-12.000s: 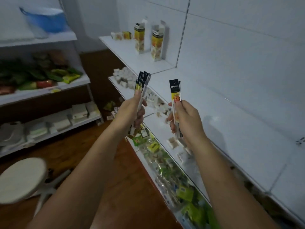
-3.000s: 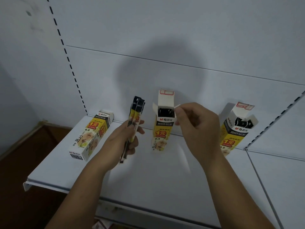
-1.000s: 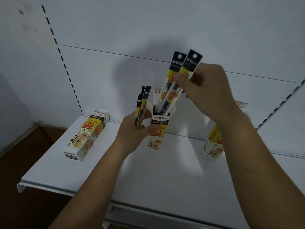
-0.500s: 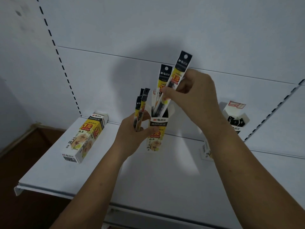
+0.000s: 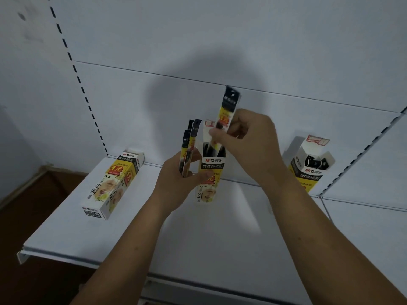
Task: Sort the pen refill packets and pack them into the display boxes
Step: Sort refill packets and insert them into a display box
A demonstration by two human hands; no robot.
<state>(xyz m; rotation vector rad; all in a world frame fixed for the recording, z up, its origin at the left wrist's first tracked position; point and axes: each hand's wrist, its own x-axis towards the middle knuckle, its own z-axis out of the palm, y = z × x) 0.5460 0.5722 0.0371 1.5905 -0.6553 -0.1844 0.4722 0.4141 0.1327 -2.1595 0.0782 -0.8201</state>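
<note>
At frame center, the right hand (image 5: 246,139) is pinching a refill packet (image 5: 228,108) above the open display box (image 5: 209,172); the left hand (image 5: 178,183) is gripping two packets (image 5: 189,146).

The flat-lying white-and-yellow cardboard box (image 5: 112,186) reads "M&G", "1元", "0.5" (the upright open middle box (image 5: 214,165) repeats "M&G", "0.5"); black-headed plastic packets (image 5: 195,128) beside it carry "M&G".

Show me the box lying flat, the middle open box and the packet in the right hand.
box lying flat (image 5: 113,183): head view, its printed top face.
middle open box (image 5: 211,164): head view, front panel.
packet (image 5: 229,104): head view, black upper end.
</note>
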